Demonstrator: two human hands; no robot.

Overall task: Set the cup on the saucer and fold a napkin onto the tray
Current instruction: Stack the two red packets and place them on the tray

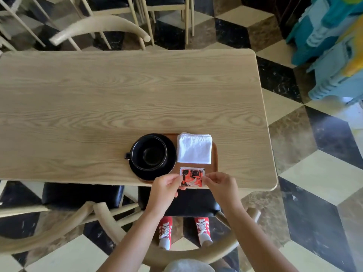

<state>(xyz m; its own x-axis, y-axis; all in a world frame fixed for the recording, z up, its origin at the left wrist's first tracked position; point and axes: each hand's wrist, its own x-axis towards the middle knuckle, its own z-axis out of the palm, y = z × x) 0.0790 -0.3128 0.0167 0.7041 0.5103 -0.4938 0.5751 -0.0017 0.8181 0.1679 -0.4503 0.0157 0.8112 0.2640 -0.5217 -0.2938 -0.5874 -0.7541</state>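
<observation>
A light wooden table (117, 91) stands on a checkered floor. At its near edge, the brown tray (215, 154) is mostly covered — a black saucer (172, 160) carries the cup (149, 153), handle pointing left; the folded white napkin (194, 149) lies beside. Left hand (165, 190) and right hand (222, 186) pinch a red-black sachet (192, 176) — its print unreadable.

A light wooden table (98, 91) stands on a floor (314, 173) of black, cream and brown tiles. Pale wooden chairs (98, 30) with black seats stand behind and before it. A small red and black packet (192, 176) is at its near edge. Blue-green fabric (334, 46) hangs at the right.
</observation>
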